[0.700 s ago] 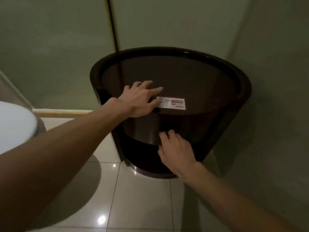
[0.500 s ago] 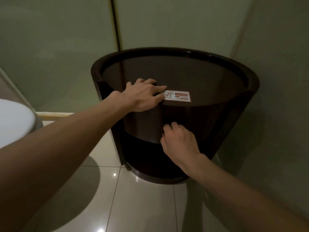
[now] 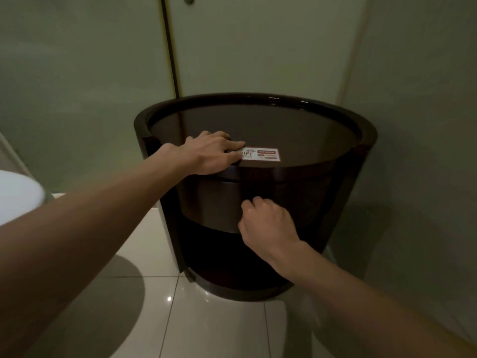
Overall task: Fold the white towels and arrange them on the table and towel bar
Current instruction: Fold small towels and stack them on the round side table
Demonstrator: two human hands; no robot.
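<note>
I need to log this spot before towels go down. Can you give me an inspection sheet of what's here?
Surface: dark round table, glossy top with a raised rim.
Job's things: no white towels or towel bar seen.
Clutter: WiFi sticker near the front edge.
Grips: left hand flat on the tabletop, fingertips at the sticker; right hand curled against the table's front panel, holding nothing visible.
Cables: nothing seen.
Surroundings: pale walls, shiny floor tiles, white rounded object at left.

The white object (image 3: 15,195) is cut off at the left edge; the sticker (image 3: 260,154) text is unreadable.
</note>
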